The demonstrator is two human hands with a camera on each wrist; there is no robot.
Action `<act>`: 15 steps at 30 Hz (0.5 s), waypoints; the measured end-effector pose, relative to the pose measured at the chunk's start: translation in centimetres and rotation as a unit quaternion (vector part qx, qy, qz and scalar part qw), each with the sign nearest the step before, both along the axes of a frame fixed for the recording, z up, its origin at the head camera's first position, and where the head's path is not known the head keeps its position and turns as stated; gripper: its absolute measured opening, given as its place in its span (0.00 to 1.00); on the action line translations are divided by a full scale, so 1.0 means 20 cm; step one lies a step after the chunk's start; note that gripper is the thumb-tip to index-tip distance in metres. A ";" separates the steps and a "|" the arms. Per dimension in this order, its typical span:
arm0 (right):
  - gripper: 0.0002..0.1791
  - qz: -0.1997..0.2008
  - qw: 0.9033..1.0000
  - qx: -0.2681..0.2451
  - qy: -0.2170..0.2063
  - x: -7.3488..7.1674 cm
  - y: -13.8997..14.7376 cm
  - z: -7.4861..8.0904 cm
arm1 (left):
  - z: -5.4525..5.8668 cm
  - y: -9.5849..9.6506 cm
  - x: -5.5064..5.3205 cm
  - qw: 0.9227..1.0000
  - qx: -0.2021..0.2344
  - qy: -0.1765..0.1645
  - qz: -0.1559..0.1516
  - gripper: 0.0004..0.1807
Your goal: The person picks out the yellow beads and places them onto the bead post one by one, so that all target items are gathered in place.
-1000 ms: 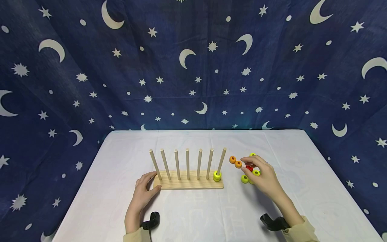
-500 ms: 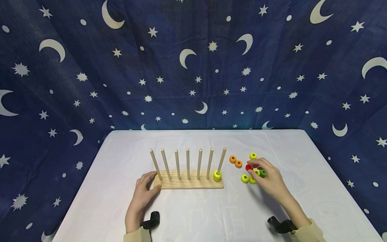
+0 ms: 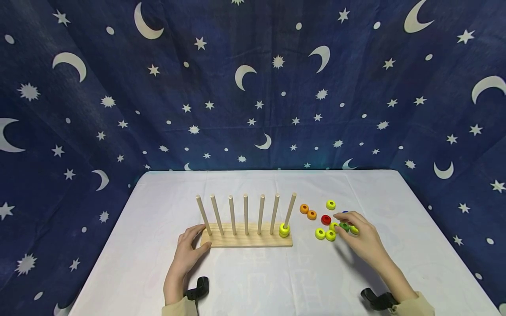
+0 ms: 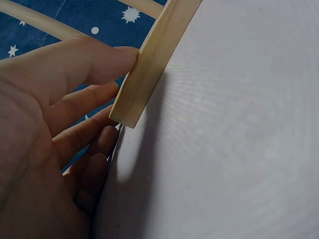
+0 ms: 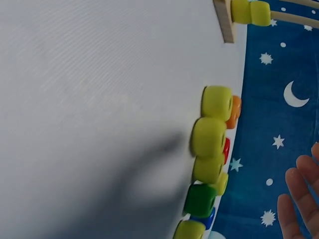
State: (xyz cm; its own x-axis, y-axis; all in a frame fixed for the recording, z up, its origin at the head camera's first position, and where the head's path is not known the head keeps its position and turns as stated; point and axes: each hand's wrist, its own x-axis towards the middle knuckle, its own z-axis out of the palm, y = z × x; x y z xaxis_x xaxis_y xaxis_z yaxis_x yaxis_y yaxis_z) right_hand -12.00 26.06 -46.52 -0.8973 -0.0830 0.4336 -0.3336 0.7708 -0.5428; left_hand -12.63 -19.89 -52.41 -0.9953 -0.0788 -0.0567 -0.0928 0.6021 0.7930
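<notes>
My left hand point(image 3: 186, 251) grips the left end of a wooden peg rack point(image 3: 245, 240), thumb on its front edge and fingers behind. The left wrist view shows the thumb pressed to the corner of the base point(image 4: 149, 69). Yellow beads point(image 3: 284, 230) are stacked on the rack's rightmost peg; the other pegs are bare. Over the loose beads on the right hovers my right hand point(image 3: 365, 241), fingers loosely bent with nothing between them. Closest to its fingertips are a green bead point(image 3: 344, 227) and a yellow bead point(image 3: 334, 226). A blue bead point(image 3: 345, 212) is partly hidden behind the fingers.
Left of the right hand lie a red bead point(image 3: 326, 220), two orange beads point(image 3: 308, 212) and more yellow beads point(image 3: 320, 233). All rest on a white-covered table point(image 3: 245, 281). A dark blue star-patterned cloth point(image 3: 253, 87) hangs behind it.
My right hand has drifted to the right across the loose beads, uncovering the red, green and several yellow ones. The beads stay in place, and the left hand and rack hold still.
</notes>
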 end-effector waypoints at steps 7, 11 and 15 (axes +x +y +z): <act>0.19 -0.012 1.000 0.012 -0.007 0.01 0.05 -0.02 | 0.00 0.00 0.00 1.000 -0.001 0.000 0.000 0.32; 0.20 -0.017 0.999 0.029 -0.006 0.01 0.09 -0.04 | 0.01 0.00 0.00 1.000 -0.002 -0.002 0.002 0.32; 0.19 -0.027 0.998 0.046 -0.018 0.01 0.13 -0.06 | 0.01 0.00 0.00 1.000 -0.003 -0.004 0.004 0.32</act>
State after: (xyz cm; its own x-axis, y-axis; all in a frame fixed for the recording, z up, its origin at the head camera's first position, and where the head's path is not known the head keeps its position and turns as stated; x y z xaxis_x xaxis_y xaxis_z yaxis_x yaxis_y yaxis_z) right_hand -11.90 28.57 -47.77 -0.9166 -0.0722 0.3932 -0.2712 0.8348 -0.4791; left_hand -12.56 -19.85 -52.29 -0.9941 -0.0879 -0.0642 -0.1044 0.6053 0.7891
